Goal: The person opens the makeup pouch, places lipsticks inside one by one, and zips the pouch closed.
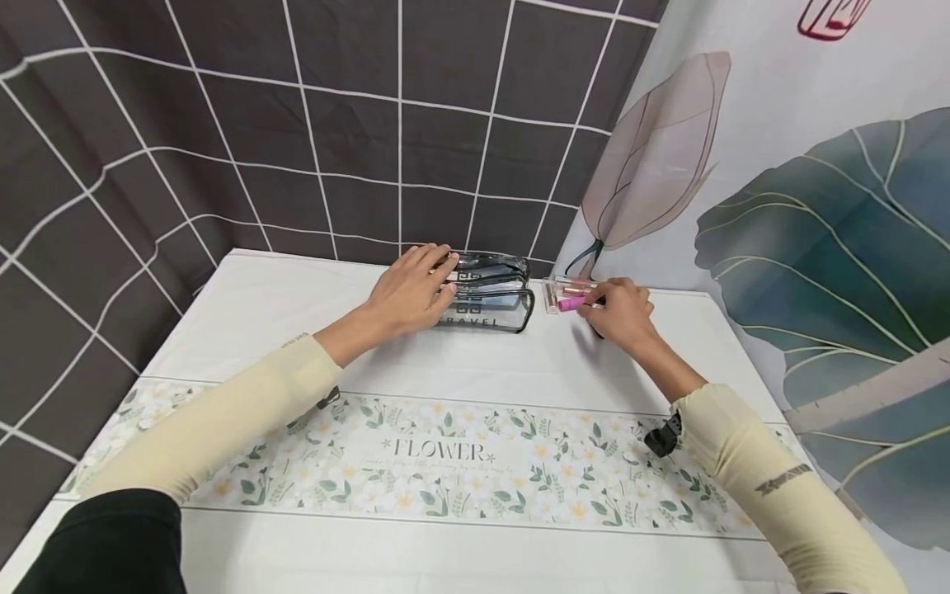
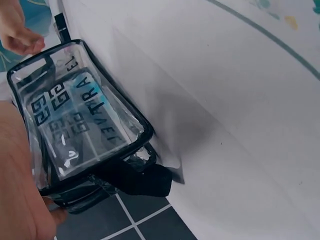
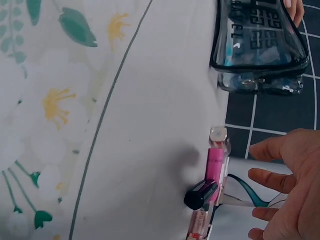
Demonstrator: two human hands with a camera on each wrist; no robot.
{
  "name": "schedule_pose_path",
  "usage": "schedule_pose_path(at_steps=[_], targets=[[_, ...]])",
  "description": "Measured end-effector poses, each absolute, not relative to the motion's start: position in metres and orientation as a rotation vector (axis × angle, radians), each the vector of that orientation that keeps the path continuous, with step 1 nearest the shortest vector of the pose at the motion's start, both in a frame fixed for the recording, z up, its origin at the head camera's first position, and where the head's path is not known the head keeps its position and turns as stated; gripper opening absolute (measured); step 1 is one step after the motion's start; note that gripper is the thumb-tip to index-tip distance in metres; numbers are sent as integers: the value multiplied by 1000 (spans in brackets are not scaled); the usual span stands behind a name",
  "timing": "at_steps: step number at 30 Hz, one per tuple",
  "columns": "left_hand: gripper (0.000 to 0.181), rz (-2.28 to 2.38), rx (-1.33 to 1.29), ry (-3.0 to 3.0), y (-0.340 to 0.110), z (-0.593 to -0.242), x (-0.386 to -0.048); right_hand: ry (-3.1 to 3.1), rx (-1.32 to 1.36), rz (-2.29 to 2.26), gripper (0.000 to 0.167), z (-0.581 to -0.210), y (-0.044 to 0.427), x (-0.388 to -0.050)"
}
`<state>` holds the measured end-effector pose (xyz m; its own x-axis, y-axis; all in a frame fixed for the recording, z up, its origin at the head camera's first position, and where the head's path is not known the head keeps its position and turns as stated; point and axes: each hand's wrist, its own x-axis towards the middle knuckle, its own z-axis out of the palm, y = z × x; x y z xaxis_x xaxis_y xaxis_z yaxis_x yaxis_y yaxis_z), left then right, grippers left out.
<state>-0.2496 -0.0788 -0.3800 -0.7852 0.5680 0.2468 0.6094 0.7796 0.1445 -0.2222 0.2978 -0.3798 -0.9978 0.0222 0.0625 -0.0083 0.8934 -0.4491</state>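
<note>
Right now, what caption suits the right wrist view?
Right hand beside a pink tube, clear bag at upper right.

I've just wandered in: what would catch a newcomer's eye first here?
Probably the clear, black-trimmed bag lettered TRAVEL, near the far edge of the table, with the left hand on its left end. Next, the bright pink tube close to the right hand, then the dark gridded backdrop behind.

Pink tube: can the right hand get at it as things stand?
Likely yes. The right hand is close beside the pink tube, which lies exposed; a black piece at one end might crowd the grip slightly, but the clear pouch sits off to one side.
</note>
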Motion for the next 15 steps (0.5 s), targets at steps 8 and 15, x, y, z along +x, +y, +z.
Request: schedule_pose_path(at_steps=[8,15], targets=[[69,-283,-949,-2836,-80,-378,-249,-3021,-28,690,44,-380,305,-219],[70,-272,-946,-2894,-80,-376,-249,-3027,-65,673,45,-380,314,-215]])
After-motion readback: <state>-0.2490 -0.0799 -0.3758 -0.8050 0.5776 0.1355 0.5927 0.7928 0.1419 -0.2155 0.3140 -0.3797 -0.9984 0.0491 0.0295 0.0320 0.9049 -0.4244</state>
